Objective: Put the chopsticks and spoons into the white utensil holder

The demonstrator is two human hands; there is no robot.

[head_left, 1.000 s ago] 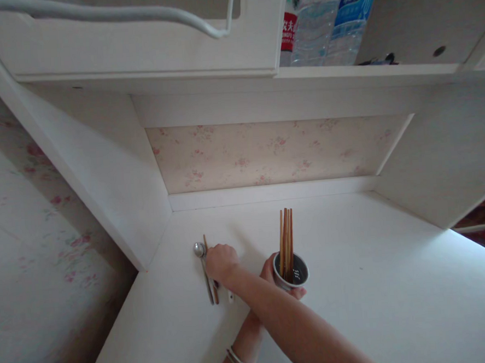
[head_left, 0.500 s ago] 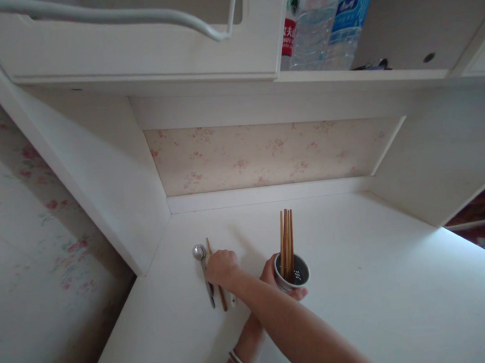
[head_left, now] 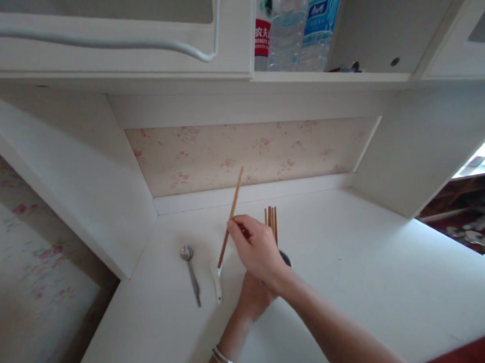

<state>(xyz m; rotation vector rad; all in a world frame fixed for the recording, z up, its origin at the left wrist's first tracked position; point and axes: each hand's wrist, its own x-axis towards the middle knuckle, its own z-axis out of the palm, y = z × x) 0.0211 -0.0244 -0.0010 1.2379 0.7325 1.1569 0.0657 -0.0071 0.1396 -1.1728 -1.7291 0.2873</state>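
Observation:
A single wooden chopstick [head_left: 235, 195] is pinched in my right hand [head_left: 256, 243], tilted with its upper end to the right. My right arm crosses over my left hand [head_left: 255, 297], which is wrapped round the chopstick holder [head_left: 286, 257]; the right hand hides most of that cup. Several chopsticks [head_left: 272, 223] stand upright in it. To the left on the counter lie a metal spoon [head_left: 193, 277] and a white ceramic spoon [head_left: 217, 284], side by side. The held chopstick's lower end is over the white spoon's bowl; whether they touch I cannot tell.
The white counter [head_left: 355, 284] runs beneath everything, with a side panel [head_left: 73, 175] at left and another [head_left: 429, 137] at right. Overhead, an open cupboard holds several plastic bottles [head_left: 289, 36]. A curved white handle [head_left: 94, 44] juts out at the upper left.
My right hand has lifted the chopstick off the counter beside the spoons and carried it right, towards the holder. The white spoon now shows more fully. The view has shifted slightly.

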